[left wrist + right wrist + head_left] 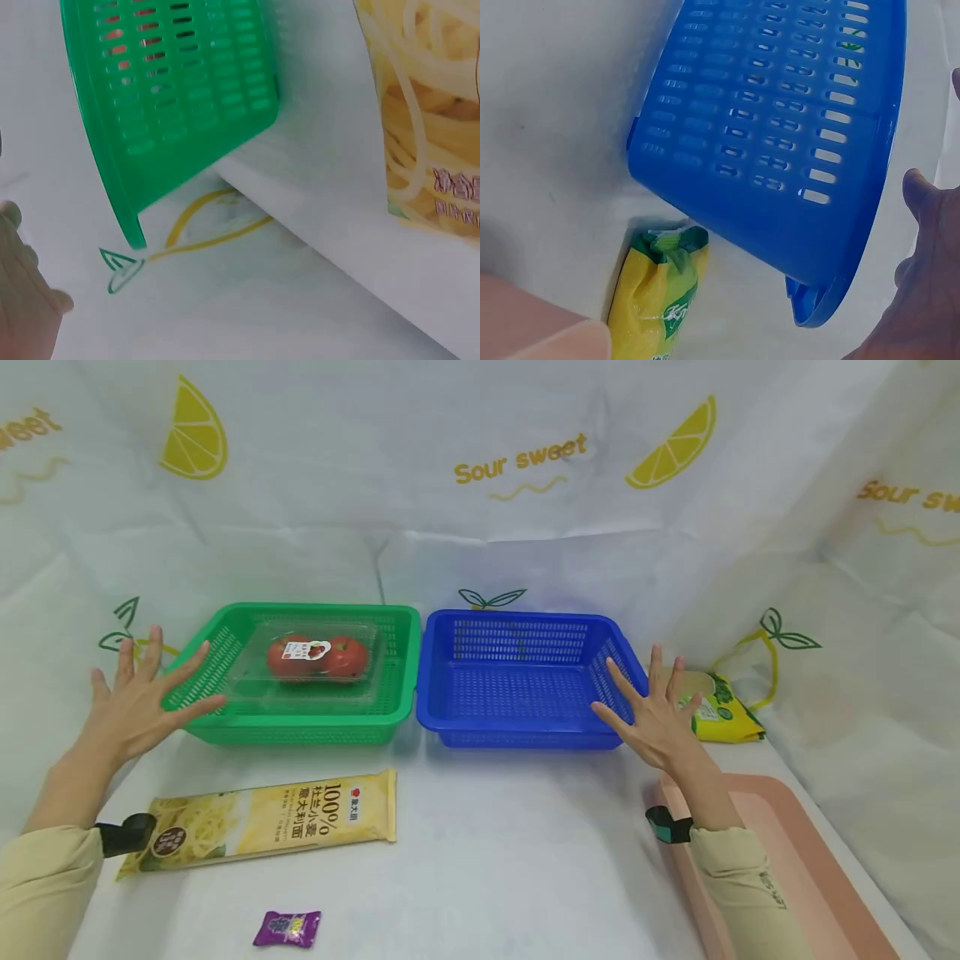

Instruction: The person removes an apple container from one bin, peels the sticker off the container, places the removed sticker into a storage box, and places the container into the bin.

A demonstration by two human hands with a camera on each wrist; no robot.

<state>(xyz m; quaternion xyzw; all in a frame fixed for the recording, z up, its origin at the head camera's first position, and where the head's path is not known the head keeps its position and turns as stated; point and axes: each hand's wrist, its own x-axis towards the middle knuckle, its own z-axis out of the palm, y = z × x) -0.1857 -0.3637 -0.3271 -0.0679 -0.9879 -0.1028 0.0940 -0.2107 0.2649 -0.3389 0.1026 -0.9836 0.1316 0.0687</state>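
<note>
Open hands beside two baskets on the desk

The left hand (138, 697), fingers spread, hovers at the green basket (225, 718) holding boxed tomatoes (317, 657); the right hand (654, 710), also spread and holding nothing, is beside the blue basket (517, 727). A yellow noodle pack (270, 822) reads "100%"; the backdrop (480, 443) says "Sour sweet".

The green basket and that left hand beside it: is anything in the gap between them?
Nothing visible. The left hand hovers with spread fingers right beside the green basket, at its left wall, with only bare white cloth around. The noodle packet lies nearer the person, out of the way.
</note>
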